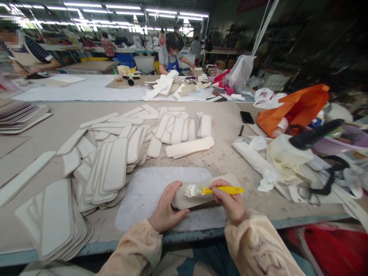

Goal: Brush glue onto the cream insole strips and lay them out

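Note:
My right hand (pixel 231 201) grips a brush by its yellow handle (pixel 227 189). Its bristles (pixel 192 191), loaded with a white paste, are over a short stack of pale, round-cornered strips (pixel 207 198). Around the left end of that stack is my left hand (pixel 169 207), fingers at the far side and thumb at the near side. Beneath lies a whitish sheet (pixel 138 199) on the table. Whether the bristles touch the top strip I cannot tell.
Loose heaps of similar strips (pixel 115 163) spread to the left and beyond. An orange bag (pixel 296 105), a white jug-like container (pixel 290 149), a phone (pixel 246 117) and scissors handles (pixel 309 195) lie at right. Across the table, a person in a blue apron (pixel 173 64) works.

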Demonstrator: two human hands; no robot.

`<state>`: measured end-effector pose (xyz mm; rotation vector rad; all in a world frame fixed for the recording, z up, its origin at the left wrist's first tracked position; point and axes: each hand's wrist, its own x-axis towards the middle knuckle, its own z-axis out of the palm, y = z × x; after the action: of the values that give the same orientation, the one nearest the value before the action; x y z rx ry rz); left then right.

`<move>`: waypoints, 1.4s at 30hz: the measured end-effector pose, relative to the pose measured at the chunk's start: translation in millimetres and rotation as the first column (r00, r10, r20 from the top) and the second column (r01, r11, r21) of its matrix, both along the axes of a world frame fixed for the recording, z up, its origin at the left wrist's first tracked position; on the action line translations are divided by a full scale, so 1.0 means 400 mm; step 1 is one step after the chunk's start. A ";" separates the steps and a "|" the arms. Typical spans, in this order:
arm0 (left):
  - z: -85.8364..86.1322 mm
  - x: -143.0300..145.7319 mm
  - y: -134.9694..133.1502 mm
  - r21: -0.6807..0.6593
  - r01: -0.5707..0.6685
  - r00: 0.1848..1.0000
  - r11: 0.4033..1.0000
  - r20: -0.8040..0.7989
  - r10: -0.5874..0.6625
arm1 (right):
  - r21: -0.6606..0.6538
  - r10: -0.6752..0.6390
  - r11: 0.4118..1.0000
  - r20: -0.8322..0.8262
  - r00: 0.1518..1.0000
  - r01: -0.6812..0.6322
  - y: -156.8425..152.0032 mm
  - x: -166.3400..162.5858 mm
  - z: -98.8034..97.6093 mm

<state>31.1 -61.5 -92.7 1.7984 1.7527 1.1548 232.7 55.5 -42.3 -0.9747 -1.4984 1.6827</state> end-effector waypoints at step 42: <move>-0.002 -0.001 0.002 -0.003 -0.032 0.996 0.999 -0.081 0.031 | 0.162 -0.229 0.966 0.153 0.961 0.204 0.020 0.108 0.048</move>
<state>30.8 -60.6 -93.4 1.8454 1.8332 1.1045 275.8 63.5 -23.1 -1.1817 -1.5371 1.3451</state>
